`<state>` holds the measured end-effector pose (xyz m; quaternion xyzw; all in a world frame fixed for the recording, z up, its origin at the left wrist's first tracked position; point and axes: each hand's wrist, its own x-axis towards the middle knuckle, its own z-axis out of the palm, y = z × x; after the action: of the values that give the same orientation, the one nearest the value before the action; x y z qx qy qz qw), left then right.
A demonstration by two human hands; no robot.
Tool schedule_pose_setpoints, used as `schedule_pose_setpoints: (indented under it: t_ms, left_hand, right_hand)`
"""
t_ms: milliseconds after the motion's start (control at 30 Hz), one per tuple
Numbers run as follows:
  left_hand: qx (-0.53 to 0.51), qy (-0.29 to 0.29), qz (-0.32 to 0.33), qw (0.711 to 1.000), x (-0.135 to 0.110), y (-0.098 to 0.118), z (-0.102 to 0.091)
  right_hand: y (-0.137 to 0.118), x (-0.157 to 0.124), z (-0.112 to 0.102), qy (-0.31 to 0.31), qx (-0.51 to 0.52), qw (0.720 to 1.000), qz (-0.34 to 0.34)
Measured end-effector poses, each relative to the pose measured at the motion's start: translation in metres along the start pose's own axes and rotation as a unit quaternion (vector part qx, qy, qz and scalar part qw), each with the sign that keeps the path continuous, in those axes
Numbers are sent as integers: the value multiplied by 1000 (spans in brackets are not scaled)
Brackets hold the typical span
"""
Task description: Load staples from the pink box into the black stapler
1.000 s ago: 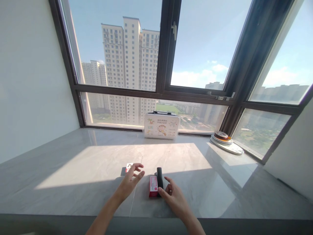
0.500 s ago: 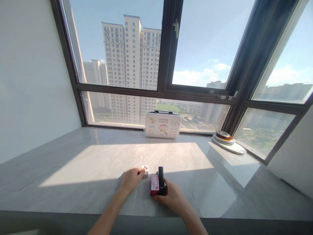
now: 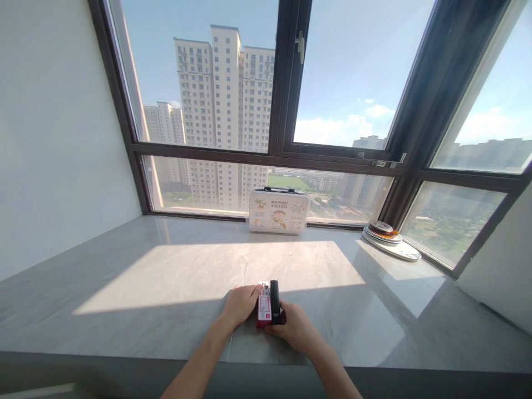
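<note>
**Hard daylight from twelve o'clock**

Sun through the windows lays a bright patch across the counter, with shade nearer six o'clock and a glassy reflection at four. Buildings at two look hazy. Wide-angle distortion splays the outer frames; print on the red-and-white box is soft.

White cartoon-printed case by window, stacked plates, pale towers outside
</note>
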<state>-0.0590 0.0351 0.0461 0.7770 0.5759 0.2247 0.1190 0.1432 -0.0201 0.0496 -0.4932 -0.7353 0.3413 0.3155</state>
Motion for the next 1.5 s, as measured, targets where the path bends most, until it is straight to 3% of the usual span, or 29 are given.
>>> schedule_pose_setpoints:
  t_ms: [167, 267, 400, 700, 900, 1067, 1167, 1267, 1400, 1500]
  left_hand:
    - [20, -21, -20, 999, 12, 6, 10]
    - [24, -34, -13, 999, 24, 22, 23]
    - [18, -60, 11, 998, 48, 61, 50]
    - [-24, -133, 73, 988, 104, 175, 117]
    - [-65, -161, 84, 981, 114, 212, 146]
    - [-105, -182, 74, 975, 111, 200, 145]
    - [-120, -176, 63, 975, 107, 171, 131]
    - [-122, -146, 47, 981, 102, 132, 110]
    - [-116, -86, 24, 989, 85, 84, 80]
    - [-109, -52, 9, 993, 63, 60, 62]
  right_hand:
    - [9, 4, -17, -19, -18, 1000, 3]
    - [23, 1, -38, -25, -38, 999, 28]
    - [48, -11, -78, -13, -23, 997, 72]
    - [120, -57, -182, -13, -10, 993, 120]
    - [145, -74, -216, -9, -2, 991, 131]
    - [150, -84, -218, 12, 2, 985, 170]
    - [157, -104, -217, 64, -47, 972, 223]
    - [155, -127, -207, 99, -163, 954, 232]
    - [124, -131, -160, 87, -328, 913, 226]
    - [87, -103, -102, 72, -372, 912, 157]
